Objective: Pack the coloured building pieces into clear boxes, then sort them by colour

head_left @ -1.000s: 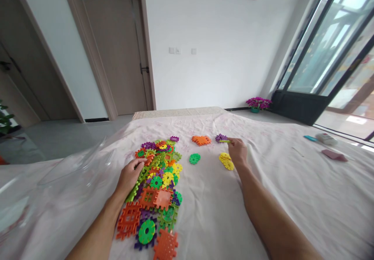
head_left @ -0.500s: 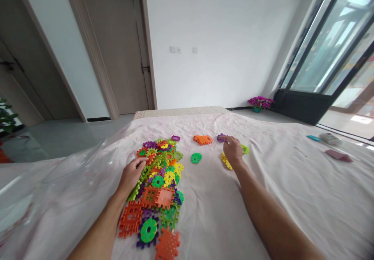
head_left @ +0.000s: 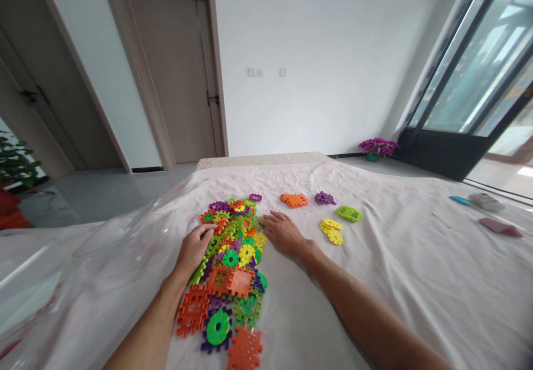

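Observation:
A long pile of plastic building pieces [head_left: 231, 281] in orange, green, yellow and purple lies on the cloth. At its left side is my left hand [head_left: 195, 248], its index finger touching a small orange piece [head_left: 220, 226]. The thumb sits a little apart from that finger. My right hand [head_left: 283, 233] lies palm down beside the pile's right edge, fingers stretched towards it. What is beneath its palm is hidden. Separate groups lie beyond it: orange pieces [head_left: 293, 200], purple pieces [head_left: 325, 198], light green pieces [head_left: 348, 213] and yellow discs [head_left: 332, 230].
Clear plastic packaging [head_left: 125, 228] lies left of the pile. On the right of the pale bedsheet [head_left: 416, 281] are a blue item [head_left: 460, 200], a whitish block [head_left: 486, 202] and a pink folded item [head_left: 501, 227].
My right hand has come left from the purple pieces to the pile's edge, over where a green disc lay; that disc is now out of sight. My left hand stays at the pile.

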Action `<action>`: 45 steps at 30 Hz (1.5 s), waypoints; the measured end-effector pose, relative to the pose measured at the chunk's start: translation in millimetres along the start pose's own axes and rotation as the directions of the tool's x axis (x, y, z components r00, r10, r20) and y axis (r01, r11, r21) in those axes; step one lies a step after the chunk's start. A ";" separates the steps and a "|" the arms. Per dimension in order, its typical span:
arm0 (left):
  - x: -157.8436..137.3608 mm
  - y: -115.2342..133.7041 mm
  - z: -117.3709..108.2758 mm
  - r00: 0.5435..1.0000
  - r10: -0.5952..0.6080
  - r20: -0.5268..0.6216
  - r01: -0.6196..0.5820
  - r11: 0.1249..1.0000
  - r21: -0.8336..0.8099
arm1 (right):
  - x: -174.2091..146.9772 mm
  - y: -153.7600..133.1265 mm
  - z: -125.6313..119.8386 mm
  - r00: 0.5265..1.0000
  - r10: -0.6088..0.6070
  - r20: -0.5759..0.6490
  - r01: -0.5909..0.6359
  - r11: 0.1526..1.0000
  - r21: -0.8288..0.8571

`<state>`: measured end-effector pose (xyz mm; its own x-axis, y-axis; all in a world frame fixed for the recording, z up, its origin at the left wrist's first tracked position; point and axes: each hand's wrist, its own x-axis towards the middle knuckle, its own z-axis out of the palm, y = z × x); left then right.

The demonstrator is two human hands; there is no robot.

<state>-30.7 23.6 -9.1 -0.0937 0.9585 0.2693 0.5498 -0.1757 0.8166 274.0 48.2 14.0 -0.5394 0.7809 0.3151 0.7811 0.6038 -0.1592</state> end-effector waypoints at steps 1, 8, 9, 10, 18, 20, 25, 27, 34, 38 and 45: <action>0.1 -0.5 0.2 1.000 0.001 0.000 -0.001 1.000 -0.001 | -0.2 0.3 -2.3 1.000 0.008 -0.008 -0.008 1.000 -0.001; 1.4 -3.9 2.0 1.000 0.019 -0.015 -0.019 1.000 -0.004 | -1.0 0.9 -3.7 0.992 0.095 -0.087 -0.093 0.995 0.029; 1.6 -4.0 2.2 1.000 0.021 -0.019 -0.021 1.000 -0.006 | -0.2 0.1 -2.3 0.994 0.084 -0.076 -0.082 0.996 0.034; 1.9 -4.0 2.4 1.000 0.020 -0.023 -0.021 1.000 -0.010 | 0.5 -0.8 -1.3 0.996 0.070 -0.063 -0.068 0.997 0.042; 1.6 -5.2 2.5 1.000 0.010 -0.024 -0.011 1.000 -0.013 | -2.5 -4.8 -2.9 0.988 0.130 -0.079 -0.121 0.986 0.113; 0.8 -3.6 1.7 1.000 0.009 -0.017 -0.009 1.000 -0.012 | -3.6 -2.0 -2.3 0.980 0.161 -0.114 -0.140 0.976 0.168; 0.1 -0.2 0.0 1.000 -0.004 -0.005 0.004 1.000 -0.005 | -4.7 30.0 -6.0 0.900 0.300 -0.317 -0.185 0.920 0.345; 0.5 -1.1 0.0 1.000 -0.012 -0.001 0.012 1.000 -0.003 | -9.0 54.8 -12.4 0.814 0.408 -0.414 -0.256 0.891 0.376; 0.5 -1.5 0.6 1.000 -0.004 0.009 0.004 1.000 -0.011 | -55.4 150.9 -40.7 0.392 0.713 -0.581 -0.614 0.673 0.412; -1.4 2.7 -0.8 1.000 -0.016 0.011 0.016 1.000 -0.024 | -83.7 178.7 -47.7 0.294 0.735 -0.611 -0.725 0.588 0.358; -1.3 4.4 -0.9 0.999 0.036 0.029 -0.035 0.998 -0.046 | -80.7 158.3 -52.1 0.337 0.669 -0.662 -0.778 0.594 0.205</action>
<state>-29.0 21.3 -5.4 -0.0496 0.9577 0.2835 0.5138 -0.2189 0.8295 457.6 72.4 12.1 0.5496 0.5611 0.6190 0.8192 -0.2165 -0.5311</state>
